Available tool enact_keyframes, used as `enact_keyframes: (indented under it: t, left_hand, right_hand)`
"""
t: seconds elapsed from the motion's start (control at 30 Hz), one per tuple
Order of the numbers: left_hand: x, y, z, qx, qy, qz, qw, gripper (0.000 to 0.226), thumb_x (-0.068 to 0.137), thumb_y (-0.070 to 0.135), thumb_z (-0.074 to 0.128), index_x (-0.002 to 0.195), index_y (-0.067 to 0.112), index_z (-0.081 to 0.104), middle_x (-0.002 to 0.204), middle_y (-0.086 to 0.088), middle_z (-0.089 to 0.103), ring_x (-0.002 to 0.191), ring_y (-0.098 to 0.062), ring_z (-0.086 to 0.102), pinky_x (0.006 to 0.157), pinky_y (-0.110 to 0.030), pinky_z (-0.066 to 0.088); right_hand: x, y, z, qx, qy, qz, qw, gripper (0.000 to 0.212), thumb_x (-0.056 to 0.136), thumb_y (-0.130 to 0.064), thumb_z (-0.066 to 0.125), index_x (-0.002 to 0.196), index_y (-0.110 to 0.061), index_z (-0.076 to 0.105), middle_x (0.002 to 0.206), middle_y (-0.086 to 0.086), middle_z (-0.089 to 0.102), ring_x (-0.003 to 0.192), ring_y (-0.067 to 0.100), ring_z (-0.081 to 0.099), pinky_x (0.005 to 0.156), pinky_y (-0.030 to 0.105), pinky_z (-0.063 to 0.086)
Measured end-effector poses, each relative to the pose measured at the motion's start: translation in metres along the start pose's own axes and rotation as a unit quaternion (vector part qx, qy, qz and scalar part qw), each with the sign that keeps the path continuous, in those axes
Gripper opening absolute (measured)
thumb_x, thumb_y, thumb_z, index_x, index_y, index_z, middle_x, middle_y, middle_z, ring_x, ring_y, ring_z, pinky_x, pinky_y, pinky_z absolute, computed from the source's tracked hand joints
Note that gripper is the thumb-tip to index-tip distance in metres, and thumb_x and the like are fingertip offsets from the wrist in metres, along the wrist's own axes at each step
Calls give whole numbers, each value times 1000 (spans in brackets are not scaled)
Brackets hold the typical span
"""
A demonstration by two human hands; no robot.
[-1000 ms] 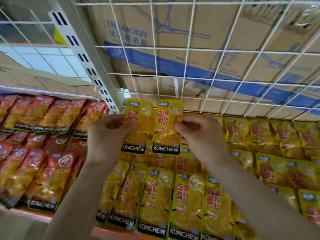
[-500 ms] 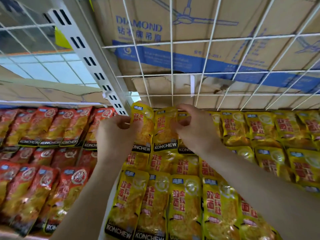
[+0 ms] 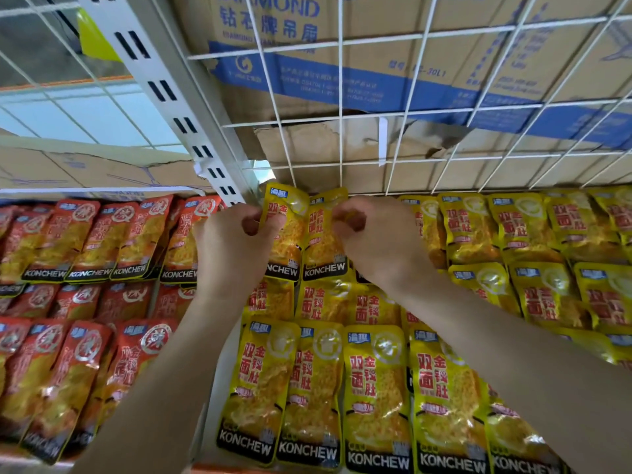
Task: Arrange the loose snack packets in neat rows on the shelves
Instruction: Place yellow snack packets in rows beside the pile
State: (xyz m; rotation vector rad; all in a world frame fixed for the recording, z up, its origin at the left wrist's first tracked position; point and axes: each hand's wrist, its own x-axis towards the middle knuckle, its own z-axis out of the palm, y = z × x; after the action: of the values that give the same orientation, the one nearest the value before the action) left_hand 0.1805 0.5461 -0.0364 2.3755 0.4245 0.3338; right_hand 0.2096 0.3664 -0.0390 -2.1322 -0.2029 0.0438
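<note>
Your left hand (image 3: 236, 249) pinches one glossy yellow plastic snack packet (image 3: 286, 234) by its top corner, and your right hand (image 3: 379, 241) pinches a second yellow packet (image 3: 323, 242). Both just went from mid-air into the back row under the white wire grid (image 3: 341, 111). Nearly seated.

A white wire grid (image 3: 340, 97) backed the shelf, fixed to a slotted white upright (image 3: 147, 73). Behind it stood a cardboard carton (image 3: 461, 46) with a blue band and "DIAMOND" lettering, above a torn carton (image 3: 325, 145). Pale tiles (image 3: 85, 114) showed at left.
</note>
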Motion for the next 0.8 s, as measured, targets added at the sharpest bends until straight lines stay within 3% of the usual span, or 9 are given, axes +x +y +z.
enact_keyframes:
  t: [0.07, 0.1, 0.2, 0.33, 0.4, 0.47, 0.53, 0.67, 0.8]
  left_hand:
    - [-2, -2, 1, 21, 6, 12, 1000, 34, 90, 44, 70, 72, 16, 64, 58, 9, 58, 60, -8, 56, 57, -15, 38]
    - [-4, -3, 1, 42, 7, 19, 999, 34, 91, 45, 68, 73, 18, 60, 57, 11, 55, 56, -6, 53, 51, -12, 33]
    - [-5, -10, 3, 105, 11, 47, 993, 41, 94, 51, 61, 76, 14, 58, 59, 7, 53, 54, -9, 49, 49, -20, 31]
    - [-16, -10, -2, 118, 1, 61, 991, 45, 95, 51, 56, 107, 9, 66, 87, -6, 65, 82, -27, 61, 69, -35, 45]
    - [-24, -9, -6, 126, -19, 57, 990, 50, 93, 51, 58, 123, 12, 63, 97, -7, 65, 92, -29, 61, 74, -35, 44]
    - [-30, -9, -8, 132, -41, 54, 989, 52, 92, 50, 62, 132, 18, 59, 103, -8, 65, 99, -29, 60, 76, -33, 43]
    - [-33, -6, -7, 130, -59, 39, 989, 56, 91, 49, 64, 139, 21, 55, 112, -8, 62, 108, -28, 57, 79, -30, 39]
    - [-35, -4, -4, 120, -61, 28, 990, 56, 91, 44, 66, 140, 18, 56, 124, -10, 57, 117, -28, 52, 83, -23, 31]
    - [-34, -9, -4, 118, -53, 14, 992, 53, 90, 48, 66, 133, 16, 62, 121, -9, 60, 115, -29, 55, 84, -27, 37]
  right_hand:
    - [-2, 2, 1, -46, -4, -20, 999, 14, 90, -8, 63, 94, -15, 75, 76, -1, 69, 58, 6, 57, 56, 21, 46]
    - [-3, 4, 2, -72, -4, -32, 997, 14, 91, -11, 62, 94, -17, 74, 79, -1, 69, 65, 10, 59, 62, 29, 50]
    - [-4, 8, 3, -134, 10, -55, 989, 9, 93, -22, 64, 96, -21, 72, 89, -3, 55, 83, 17, 54, 65, 33, 45]
    - [-12, 7, 1, -188, 4, -104, 977, 29, 89, -36, 67, 111, -18, 72, 110, 2, 53, 108, 24, 52, 83, 35, 43]
    - [-17, 4, -3, -234, -49, -121, 964, 46, 85, -48, 65, 123, -23, 66, 131, 0, 52, 124, 24, 47, 99, 43, 36]
    - [-21, 1, -5, -291, -121, -117, 942, 60, 85, -56, 63, 138, -29, 54, 153, -3, 37, 140, 21, 33, 111, 48, 23]
    - [-23, 2, -4, -315, -144, -119, 931, 69, 84, -60, 62, 144, -31, 45, 160, -3, 27, 146, 21, 26, 114, 51, 16]
    - [-23, -2, -2, -327, -144, -116, 927, 72, 83, -62, 62, 146, -31, 42, 160, -2, 26, 145, 21, 27, 110, 52, 19]
    - [-22, -6, -4, -326, -158, -109, 926, 74, 85, -64, 58, 149, -35, 35, 162, -5, 19, 147, 18, 19, 111, 51, 14]
